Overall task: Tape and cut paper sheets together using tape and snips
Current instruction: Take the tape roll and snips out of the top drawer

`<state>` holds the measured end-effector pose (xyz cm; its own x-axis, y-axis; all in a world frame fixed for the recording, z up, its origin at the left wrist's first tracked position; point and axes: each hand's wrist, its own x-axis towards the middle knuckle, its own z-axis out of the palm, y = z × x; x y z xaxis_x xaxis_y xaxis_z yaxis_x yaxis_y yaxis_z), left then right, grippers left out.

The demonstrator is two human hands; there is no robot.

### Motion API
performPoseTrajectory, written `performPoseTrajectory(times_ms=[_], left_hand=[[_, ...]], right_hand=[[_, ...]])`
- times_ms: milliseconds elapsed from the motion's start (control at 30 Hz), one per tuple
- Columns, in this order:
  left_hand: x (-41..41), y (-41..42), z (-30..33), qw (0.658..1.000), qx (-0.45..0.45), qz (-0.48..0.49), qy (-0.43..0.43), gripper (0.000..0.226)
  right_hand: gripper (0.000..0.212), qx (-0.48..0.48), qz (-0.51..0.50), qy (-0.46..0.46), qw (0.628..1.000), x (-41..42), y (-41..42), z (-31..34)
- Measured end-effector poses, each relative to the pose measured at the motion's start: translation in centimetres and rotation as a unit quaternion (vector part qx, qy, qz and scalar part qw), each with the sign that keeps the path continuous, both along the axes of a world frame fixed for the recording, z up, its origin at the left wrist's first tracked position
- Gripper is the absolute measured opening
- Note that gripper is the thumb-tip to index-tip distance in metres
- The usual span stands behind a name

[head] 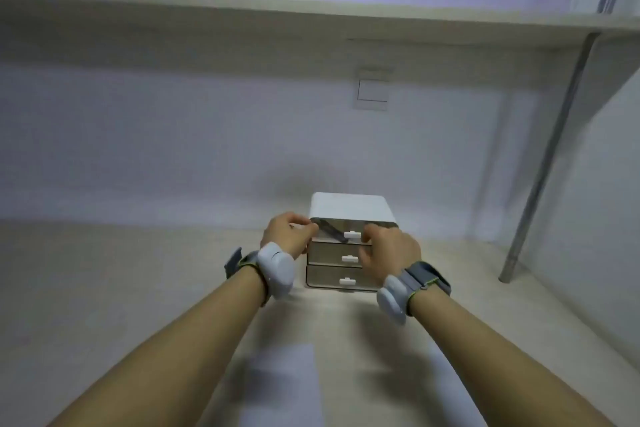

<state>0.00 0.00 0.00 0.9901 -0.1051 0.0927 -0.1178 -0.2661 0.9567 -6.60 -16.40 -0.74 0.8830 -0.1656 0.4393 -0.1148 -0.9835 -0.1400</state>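
Two white paper sheets (282,381) flat on the desk (104,288), close by, between both arms. Farther off, left hand (287,234) curled on the top left corner of the little drawer box (349,208), right hand (388,253) curled at the top drawer (341,230) by its white handle (352,235). Best to hold the box firm and pull slow and straight; tape and snips not seen, maybe inside.

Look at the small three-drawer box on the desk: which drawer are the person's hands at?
The top drawer. Both the left hand and right hand are at its front edge; the middle drawer and bottom drawer are shut and untouched.
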Motion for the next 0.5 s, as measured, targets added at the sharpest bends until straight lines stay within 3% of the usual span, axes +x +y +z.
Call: performPoseTrajectory(times_ms=[167, 300, 433, 500], left_hand=[[2.3, -0.9, -0.8, 0.981, -0.169, 0.019, 0.092, 0.037], [3.7, -1.4, -2.0, 0.973, -0.199, 0.021, 0.115, 0.035], [4.3, -1.7, -2.8, 0.967, -0.221, 0.017, 0.125, 0.009], [4.4, -1.9, -3.1, 0.966, -0.22, 0.018, 0.138, 0.021]], right_hand=[[0.022, -0.11, 0.021, 0.0, 0.994, 2.6, -0.2, -0.8], [0.021, -0.144, 0.04, -0.041, 0.988, 4.5, -0.8, -1.5], [0.039, -0.183, 0.016, -0.044, 0.982, 5.9, -0.9, -1.6], [0.034, -0.177, 0.021, -0.034, 0.983, 6.3, -1.2, -2.0]])
